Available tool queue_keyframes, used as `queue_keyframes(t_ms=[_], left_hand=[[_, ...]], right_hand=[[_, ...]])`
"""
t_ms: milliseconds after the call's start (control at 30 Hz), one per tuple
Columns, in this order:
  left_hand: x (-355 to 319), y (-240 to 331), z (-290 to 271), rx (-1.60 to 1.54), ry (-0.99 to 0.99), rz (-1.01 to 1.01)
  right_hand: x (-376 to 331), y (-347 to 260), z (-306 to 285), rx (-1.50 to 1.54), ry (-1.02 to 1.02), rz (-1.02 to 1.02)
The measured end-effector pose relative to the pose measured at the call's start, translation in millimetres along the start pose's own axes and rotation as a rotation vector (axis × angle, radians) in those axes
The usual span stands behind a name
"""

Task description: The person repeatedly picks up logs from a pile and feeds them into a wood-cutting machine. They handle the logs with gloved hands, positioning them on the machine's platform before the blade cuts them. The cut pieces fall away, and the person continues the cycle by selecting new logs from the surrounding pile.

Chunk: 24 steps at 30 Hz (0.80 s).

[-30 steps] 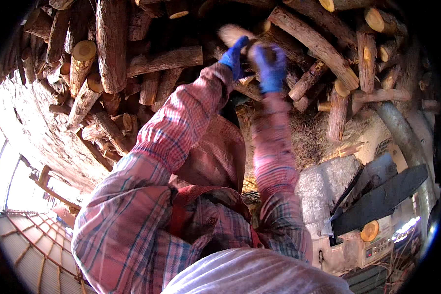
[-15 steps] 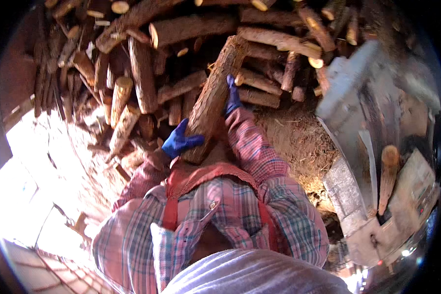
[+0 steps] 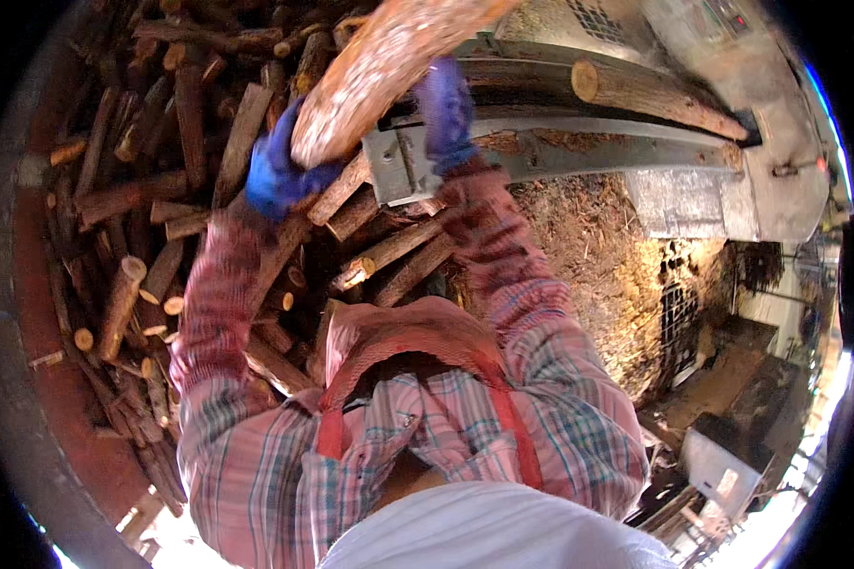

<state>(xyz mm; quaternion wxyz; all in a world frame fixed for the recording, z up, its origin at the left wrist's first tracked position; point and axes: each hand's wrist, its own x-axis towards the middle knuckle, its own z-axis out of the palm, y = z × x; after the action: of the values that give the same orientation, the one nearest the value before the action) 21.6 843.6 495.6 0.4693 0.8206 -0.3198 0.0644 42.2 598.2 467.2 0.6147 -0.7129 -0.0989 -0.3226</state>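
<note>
A thick bark-covered log (image 3: 384, 71) is raised in front of me and slants up to the right, its far end cut off by the top of the view. My left hand (image 3: 283, 169), in a blue glove, cups the near end of the log. My right hand (image 3: 444, 109), gloved too and smeared by motion, bears on the log's right side lower down; its fingertips are partly hidden. Just beyond and beneath the log runs a long metal trough (image 3: 578, 156), with its end plate close to my right wrist.
Another log (image 3: 650, 93) lies in the trough, reaching toward a pale metal machine housing (image 3: 787, 142). A heap of cut logs (image 3: 180, 133) fills the left side. Earth strewn with bark chips (image 3: 597, 247) lies right of my right forearm, and a metal wall (image 3: 43, 284) borders the heap.
I have turned to the right, carrying the log up off my lap area and over the trough's end. The trough and machine now stand ahead, and the heap is on my left.
</note>
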Motion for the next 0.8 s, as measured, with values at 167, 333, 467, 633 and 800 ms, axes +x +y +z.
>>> queue_keyframes(t_ms=[167, 333, 467, 633, 800], left_hand=[[126.0, -30.3, 56.1, 0.503, -0.297, 0.358], [150.3, -41.5, 123.5, 0.719, -0.542, 0.105], [114.8, -27.3, 134.0, 0.647, -0.059, 0.317], [-46.7, 1.0, 122.8, 0.164, 0.413, -0.099], [-377.0, -88.3, 161.0, 0.038, 0.146, -1.556]], right_hand=[[-94.0, -40.7, -111.9, 0.121, 0.184, 0.18], [-180.3, -5.2, -139.8, 0.114, -0.043, 0.396], [-155.0, -40.3, -78.4, 0.227, -0.274, 0.404], [-125.9, -35.3, -61.4, -0.089, -0.529, -0.019], [-99.4, 20.7, 27.4, -0.205, -0.915, -0.262]])
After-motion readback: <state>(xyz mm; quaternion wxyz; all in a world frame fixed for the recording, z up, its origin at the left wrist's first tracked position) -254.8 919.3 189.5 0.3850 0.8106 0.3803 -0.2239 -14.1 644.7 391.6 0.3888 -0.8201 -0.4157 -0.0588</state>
